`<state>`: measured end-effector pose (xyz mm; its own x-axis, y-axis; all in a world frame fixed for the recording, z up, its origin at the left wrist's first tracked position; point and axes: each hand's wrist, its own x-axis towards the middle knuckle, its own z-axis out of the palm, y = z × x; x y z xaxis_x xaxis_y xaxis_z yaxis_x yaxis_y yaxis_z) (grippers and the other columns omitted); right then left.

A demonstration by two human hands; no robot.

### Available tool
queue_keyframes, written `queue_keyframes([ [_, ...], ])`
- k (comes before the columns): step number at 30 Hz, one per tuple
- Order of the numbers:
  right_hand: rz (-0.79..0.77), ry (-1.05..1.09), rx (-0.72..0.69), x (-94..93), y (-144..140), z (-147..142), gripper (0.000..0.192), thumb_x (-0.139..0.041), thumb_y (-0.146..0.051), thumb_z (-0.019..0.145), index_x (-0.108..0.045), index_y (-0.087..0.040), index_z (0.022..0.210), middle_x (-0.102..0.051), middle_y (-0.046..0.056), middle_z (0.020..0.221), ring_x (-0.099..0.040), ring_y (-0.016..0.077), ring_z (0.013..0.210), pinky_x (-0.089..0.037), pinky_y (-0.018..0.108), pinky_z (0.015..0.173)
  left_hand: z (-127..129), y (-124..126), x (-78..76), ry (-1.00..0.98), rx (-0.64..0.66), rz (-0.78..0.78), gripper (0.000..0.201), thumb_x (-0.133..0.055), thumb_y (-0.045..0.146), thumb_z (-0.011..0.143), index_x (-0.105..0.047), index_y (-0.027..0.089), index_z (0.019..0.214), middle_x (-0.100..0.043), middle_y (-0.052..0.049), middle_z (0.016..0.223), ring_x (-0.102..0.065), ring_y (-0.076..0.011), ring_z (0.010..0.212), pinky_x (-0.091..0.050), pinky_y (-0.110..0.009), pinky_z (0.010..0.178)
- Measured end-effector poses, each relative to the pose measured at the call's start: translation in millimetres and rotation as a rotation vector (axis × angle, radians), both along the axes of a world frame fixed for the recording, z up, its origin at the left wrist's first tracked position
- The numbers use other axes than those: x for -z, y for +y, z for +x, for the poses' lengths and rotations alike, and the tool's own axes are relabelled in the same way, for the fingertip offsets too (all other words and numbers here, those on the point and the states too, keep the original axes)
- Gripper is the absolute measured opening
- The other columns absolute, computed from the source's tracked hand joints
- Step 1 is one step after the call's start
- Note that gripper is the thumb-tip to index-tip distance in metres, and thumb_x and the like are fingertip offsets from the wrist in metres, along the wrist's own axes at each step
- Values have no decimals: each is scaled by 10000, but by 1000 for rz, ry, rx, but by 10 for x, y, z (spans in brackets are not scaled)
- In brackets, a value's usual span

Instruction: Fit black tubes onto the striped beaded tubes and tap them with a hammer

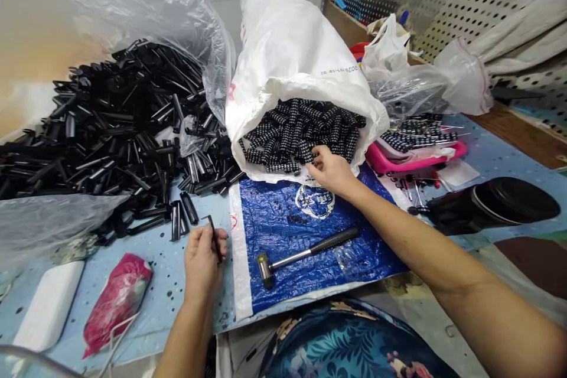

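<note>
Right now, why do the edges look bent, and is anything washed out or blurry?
Head view: wide lens bows the perforated panel and stretches the right hand arm; glare whitens the clear bag; upper left corner is a soft orange blur; left hand and hammer are sharp.

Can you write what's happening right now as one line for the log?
left hand: holds black strip | right hand: reaching into white sack, on dotted pieces | hammer: lying untouched

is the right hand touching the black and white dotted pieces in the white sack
Touching. The head view shows the right hand at the mouth of the white sack, its fingertips resting on the dotted pieces with no gap visible.
</note>
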<state>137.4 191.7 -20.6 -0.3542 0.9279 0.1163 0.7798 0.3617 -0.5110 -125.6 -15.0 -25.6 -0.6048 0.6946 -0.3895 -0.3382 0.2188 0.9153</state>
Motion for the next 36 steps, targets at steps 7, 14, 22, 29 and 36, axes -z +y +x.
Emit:
queue_keyframes([
  [7, -523, 798, -79, -29, -856, 252, 398, -576, -482, 911, -537, -167, 1151, -600, 11, 714, -586, 157, 623, -472, 281, 586, 422, 19, -221, -264, 169, 71, 509, -801, 467, 688, -479, 175, 954, -599, 31, 702, -463, -58, 505, -347, -164, 492],
  [14, -576, 985, 108, -94, -1193, 38, 443, -721, -593, 799, -648, -166, 891, -600, 31, 784, -554, 145, 670, -468, 275, 613, 853, 84, -270, -270, 388, 98, 409, -693, 467, 796, -457, 170, 949, -590, 27, 710, -446, -53, 502, -319, -175, 486],
  [22, -1053, 1304, 131, -203, -1371, -122, 505, -663, -646, 842, -574, -200, 1062, -406, -58, 632, -290, 60, 440, -271, 192, 435, 1102, -8, -227, -281, 410, 47, 350, -631, 461, 816, -424, 184, 868, -563, 40, 658, -363, -42, 417, -229, -193, 438],
  [29, -778, 1284, 183, -182, -1498, -269, 482, -565, -647, 902, -618, -174, 981, -618, 69, 920, -603, 174, 778, -539, 310, 724, 1313, 105, -267, 100, 443, 177, 300, -770, 383, 751, -663, 169, 931, -648, -25, 875, -572, -133, 781, -454, -244, 720],
  [36, -60, 628, -459, -132, -1422, 29, 1048, -737, -671, 759, -241, -213, 1560, -180, 189, 1585, -203, 367, 1467, -335, 558, 1144, 1182, 10, -269, 94, 478, 91, 314, -751, 445, 756, -662, 148, 806, -552, -4, 717, -443, -112, 658, -376, -236, 615],
])
